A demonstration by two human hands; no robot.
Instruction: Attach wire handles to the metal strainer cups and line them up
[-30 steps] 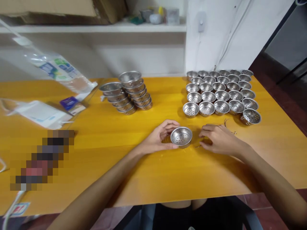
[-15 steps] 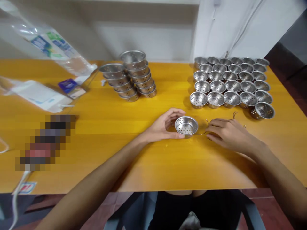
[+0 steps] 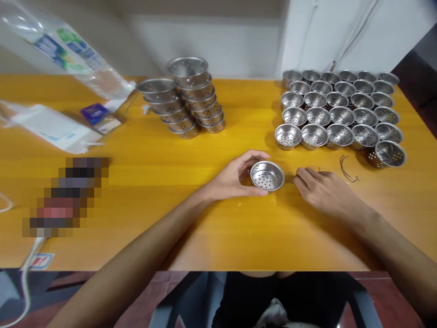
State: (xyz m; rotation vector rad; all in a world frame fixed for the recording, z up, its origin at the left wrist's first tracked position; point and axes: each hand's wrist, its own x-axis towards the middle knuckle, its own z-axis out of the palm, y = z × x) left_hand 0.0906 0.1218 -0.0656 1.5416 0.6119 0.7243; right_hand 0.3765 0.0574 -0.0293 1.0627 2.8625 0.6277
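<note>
Okay, left to right: white packet (image 3: 51, 128) and purple packet (image 3: 94, 114) are parked on the table (image 3: 239, 237), well apart from the hands. Then two leaning stacks, left stack (image 3: 170, 108) and right stack (image 3: 202, 94); these are best left unbumped, since a topple looks easy.

Left hand (image 3: 232, 180): cup (image 3: 267, 176) is grasped from its left side, thumb at the near side, fingers curved round the far side, mouth up. Cup is located between the two hands, in front of the stacks. Whether its base is resting on the table can't be told. Hold looks sound; light pressure should be used, as thin metal may be dented. Wall facing the right hand is left uncovered, which should help access.

Right hand (image 3: 317, 186): fingers are curled inward, just beside the cup, apparently not touching it. Fingertips are hidden, so whether a wire is pinched can't be told. If so, it's best gripped near its end, to limit wobble. Behind, rows of cups (image 3: 339, 133) are set mouth up. Loose wires (image 3: 344, 172) are laid just past the knuckles; these shouldn't be swept. End cup (image 3: 391, 153) is placed out front, far right; clearance should be watched.
</note>
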